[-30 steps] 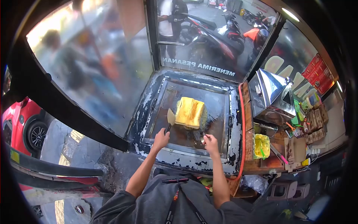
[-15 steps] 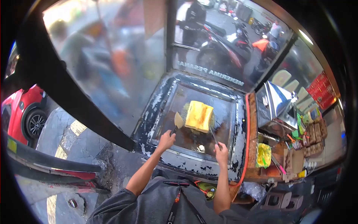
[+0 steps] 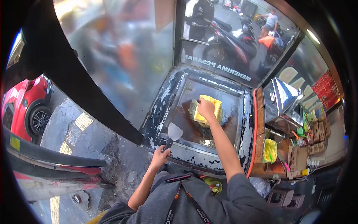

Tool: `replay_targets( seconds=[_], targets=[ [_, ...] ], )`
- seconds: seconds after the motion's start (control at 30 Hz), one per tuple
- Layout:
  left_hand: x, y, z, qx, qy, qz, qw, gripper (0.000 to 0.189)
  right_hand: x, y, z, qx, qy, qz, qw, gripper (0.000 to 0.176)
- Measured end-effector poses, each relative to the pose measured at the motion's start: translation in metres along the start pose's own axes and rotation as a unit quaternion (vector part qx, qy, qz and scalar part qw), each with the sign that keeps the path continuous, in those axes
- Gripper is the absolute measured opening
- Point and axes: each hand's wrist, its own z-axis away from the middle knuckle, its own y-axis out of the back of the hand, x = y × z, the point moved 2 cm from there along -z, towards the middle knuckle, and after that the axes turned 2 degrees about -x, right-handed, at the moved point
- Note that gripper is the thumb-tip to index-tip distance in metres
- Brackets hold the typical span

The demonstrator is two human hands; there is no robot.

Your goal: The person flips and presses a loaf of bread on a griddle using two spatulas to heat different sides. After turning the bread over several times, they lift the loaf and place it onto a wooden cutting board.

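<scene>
My left hand [image 3: 159,158] is closed around the black handle of a spatula [image 3: 175,131]. Its wide metal blade points up over the near left edge of the griddle [image 3: 179,139]. On the griddle's middle lies a thick yellow slab of toasted bread [image 3: 213,101], browned in places, with greasy residue around it. My right hand [image 3: 206,109] reaches over the slab's left part, its fingers closed. A small dark end shows at those fingers; the rest of what they hold is hidden under the hand.
A red hose [image 3: 254,130] runs along the griddle's right side. Beyond it, a wooden counter [image 3: 260,112] carries a shiny metal box [image 3: 281,99], a yellow tub [image 3: 270,150] and a pink-handled tool [image 3: 285,164]. Glass panels [image 3: 220,67] stand behind; a black post [image 3: 85,93] rises at left.
My right hand has moved from the griddle's near right edge up onto the bread; its thin metal tool no longer shows clearly. My left hand has drawn the spatula back, away from the bread.
</scene>
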Motion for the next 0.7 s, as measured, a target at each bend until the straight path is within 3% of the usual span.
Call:
replay_targets(
  seconds=[0.13,0.3,0.43,0.5,0.6,0.7],
  targets=[
    [-0.003,0.012,0.018,0.008,-0.017,0.023,1.000,0.020,-0.017,-0.047,-0.028,-0.046,-0.029,0.091,0.994,0.024],
    [0.006,0.027,0.038,0.034,-0.018,0.049,0.998,0.020,-0.074,-0.051,0.066,-0.025,0.068,0.127,0.989,0.015],
    [0.012,0.038,0.040,0.048,-0.026,0.060,0.997,0.019,-0.099,-0.021,0.128,-0.128,0.108,0.129,0.977,0.012],
    [0.017,0.041,0.037,0.043,-0.033,0.072,0.996,0.019,-0.097,-0.007,0.137,-0.166,0.116,0.117,0.972,0.014],
    [0.029,0.041,0.025,0.034,-0.051,0.067,0.996,0.017,-0.088,0.012,0.124,-0.109,0.126,0.109,0.980,0.017],
    [0.038,0.036,0.016,0.019,-0.063,0.064,0.996,0.017,-0.049,0.004,0.099,-0.139,0.176,0.119,0.967,0.018]
  ],
)
